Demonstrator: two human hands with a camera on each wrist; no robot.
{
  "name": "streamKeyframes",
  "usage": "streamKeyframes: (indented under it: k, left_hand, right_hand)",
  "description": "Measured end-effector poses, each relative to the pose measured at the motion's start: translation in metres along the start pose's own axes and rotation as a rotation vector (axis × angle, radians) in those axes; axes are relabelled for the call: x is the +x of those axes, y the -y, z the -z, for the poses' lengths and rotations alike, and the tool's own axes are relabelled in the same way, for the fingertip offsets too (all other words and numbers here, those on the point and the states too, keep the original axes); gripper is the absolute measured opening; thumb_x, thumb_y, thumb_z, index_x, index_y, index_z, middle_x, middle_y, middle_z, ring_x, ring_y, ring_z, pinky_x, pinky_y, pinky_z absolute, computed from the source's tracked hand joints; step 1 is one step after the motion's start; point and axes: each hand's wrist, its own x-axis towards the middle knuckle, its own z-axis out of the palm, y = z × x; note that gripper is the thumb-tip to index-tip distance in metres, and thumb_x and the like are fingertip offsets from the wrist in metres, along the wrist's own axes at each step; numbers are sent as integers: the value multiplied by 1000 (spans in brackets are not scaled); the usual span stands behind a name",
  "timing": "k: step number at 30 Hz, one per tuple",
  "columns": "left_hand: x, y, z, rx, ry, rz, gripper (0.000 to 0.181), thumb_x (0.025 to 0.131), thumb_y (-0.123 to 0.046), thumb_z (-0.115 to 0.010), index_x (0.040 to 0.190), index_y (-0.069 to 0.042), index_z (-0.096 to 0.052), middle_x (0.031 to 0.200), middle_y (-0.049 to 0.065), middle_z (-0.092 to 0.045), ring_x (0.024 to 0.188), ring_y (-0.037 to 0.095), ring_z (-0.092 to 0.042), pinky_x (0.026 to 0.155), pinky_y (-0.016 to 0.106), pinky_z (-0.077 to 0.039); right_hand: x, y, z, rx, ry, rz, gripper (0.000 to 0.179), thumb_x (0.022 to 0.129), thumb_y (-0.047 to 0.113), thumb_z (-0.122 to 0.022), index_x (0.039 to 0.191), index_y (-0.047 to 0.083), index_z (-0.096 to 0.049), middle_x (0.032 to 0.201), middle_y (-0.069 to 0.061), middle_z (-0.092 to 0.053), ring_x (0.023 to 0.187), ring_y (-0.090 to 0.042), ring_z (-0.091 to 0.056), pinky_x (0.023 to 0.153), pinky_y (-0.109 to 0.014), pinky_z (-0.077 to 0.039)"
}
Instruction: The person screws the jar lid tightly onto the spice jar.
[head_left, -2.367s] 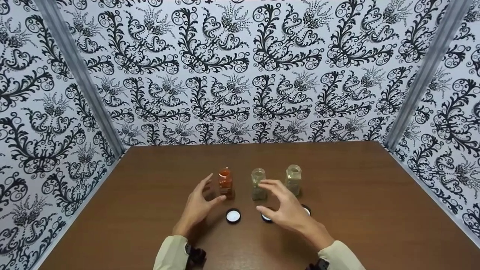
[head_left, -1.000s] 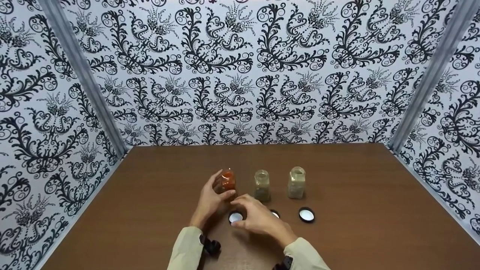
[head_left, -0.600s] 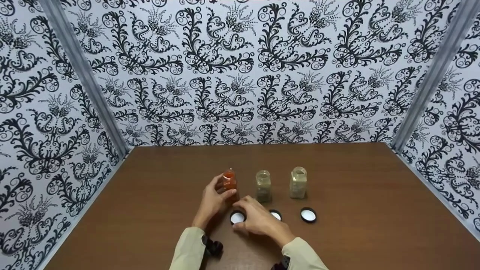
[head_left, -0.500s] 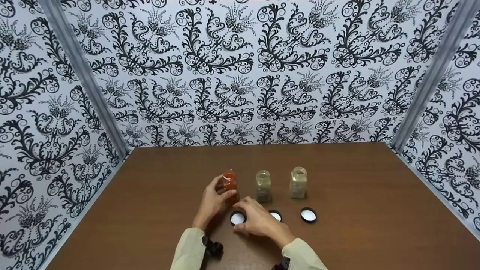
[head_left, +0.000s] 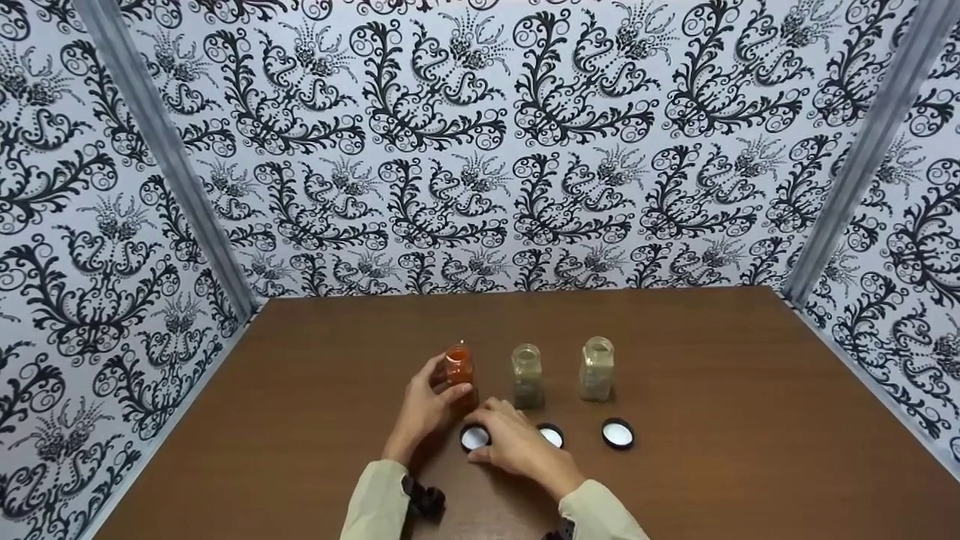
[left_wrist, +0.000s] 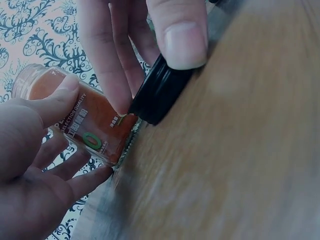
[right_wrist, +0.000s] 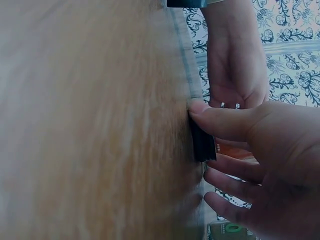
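Observation:
My left hand (head_left: 420,414) grips an open glass spice jar (head_left: 459,365) of orange-red powder, which stands upright on the table. In the left wrist view the thumb lies across the label of this jar (left_wrist: 87,117), with fingers behind it. My right hand (head_left: 519,444) pinches a black screw lid (head_left: 475,438) by its rim, just in front of the jar. White inner side up, the lid appears to rest on the table. Thumb and fingers sit at opposite edges of the lid (right_wrist: 202,142) in the right wrist view. The jar's far side is hidden.
Two more open glass jars stand to the right: a middle jar (head_left: 527,377) with greenish contents and a right jar (head_left: 597,370) with paler contents. Before them lie a middle lid (head_left: 551,435), partly behind my right hand, and a right lid (head_left: 617,433). Patterned walls enclose the brown table (head_left: 337,337).
My left hand has closed round the orange-red jar. My right hand has moved left from near the middle jar to the left lid and pinches it. Over the last half second both hands hardly move.

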Motion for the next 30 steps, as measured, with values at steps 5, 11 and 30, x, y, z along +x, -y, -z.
streamKeyframes:
  k: [5,11,30]
  left_hand:
    - [-1,-2,1,-7,-5,-2,64,89,-17,-74,145,0,-47,131,28,-62,123,41,-62,103,49,-52]
    - [-1,-3,1,-35,4,-28,65,89,-12,-75,144,5,-45,129,31,-61,122,43,-61,103,50,-52]
    - [0,3,3,-31,26,-12,66,90,-17,-74,145,3,-45,132,31,-60,124,44,-60,105,49,-51]
  right_hand:
    - [0,1,1,-10,1,15,41,83,26,-82,119,11,-69,116,-3,-63,111,-24,-57,98,-43,-49]
    - [-2,2,5,11,8,2,41,87,25,-79,123,11,-67,115,-2,-61,107,-20,-58,89,-35,-52]
    - [4,13,14,32,-59,35,40,85,21,-79,121,10,-66,112,-2,-63,100,-19,-61,87,-36,-54]
